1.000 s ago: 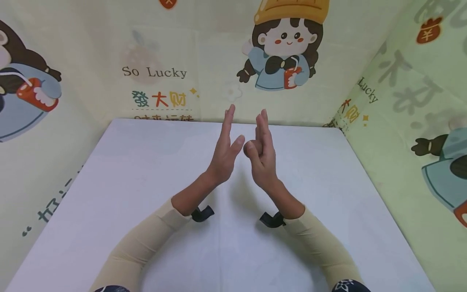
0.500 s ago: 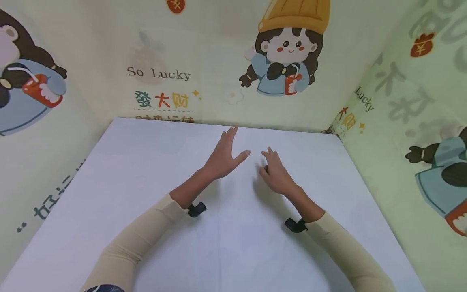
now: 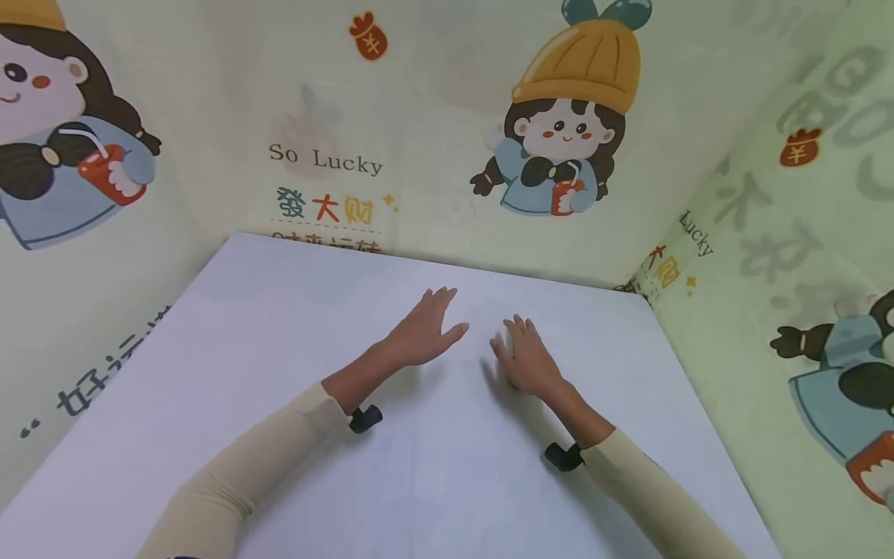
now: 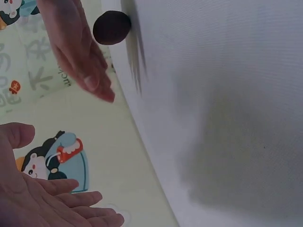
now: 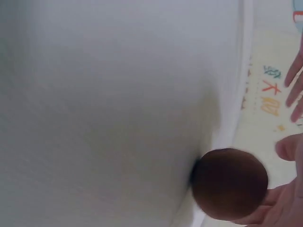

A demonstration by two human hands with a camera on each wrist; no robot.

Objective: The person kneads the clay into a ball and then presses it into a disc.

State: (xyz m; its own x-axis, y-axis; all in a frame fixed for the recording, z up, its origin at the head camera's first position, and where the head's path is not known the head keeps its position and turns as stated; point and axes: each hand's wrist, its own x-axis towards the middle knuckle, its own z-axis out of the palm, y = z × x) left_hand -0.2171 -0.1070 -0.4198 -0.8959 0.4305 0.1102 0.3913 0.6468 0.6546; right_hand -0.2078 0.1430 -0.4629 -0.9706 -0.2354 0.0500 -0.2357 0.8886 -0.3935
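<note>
A dark brown ball (image 5: 229, 184) lies beneath the palm side of my right hand (image 3: 528, 361). It seems to touch the white table, and the hand hides it in the head view. In the left wrist view the ball (image 4: 111, 27) shows on the table side of the right hand (image 4: 78, 56), whose fingers are extended and not wrapped round it. To the left, my left hand (image 3: 419, 332) hovers over the table with fingers extended and thumb spread. Nothing is in its palm, as the left wrist view of the left hand (image 4: 52, 198) shows.
The white table (image 3: 433, 481) ends at a back wall and side walls draped in printed cloth (image 3: 447, 194) with cartoon figures and lettering. Dark wrist straps (image 3: 366, 419) stick out under both cuffs.
Both hands have come down from an upright pose to palms lower over the table. The right thumb and fingers have loosened from the ball and straightened. The head view has tilted upward.
</note>
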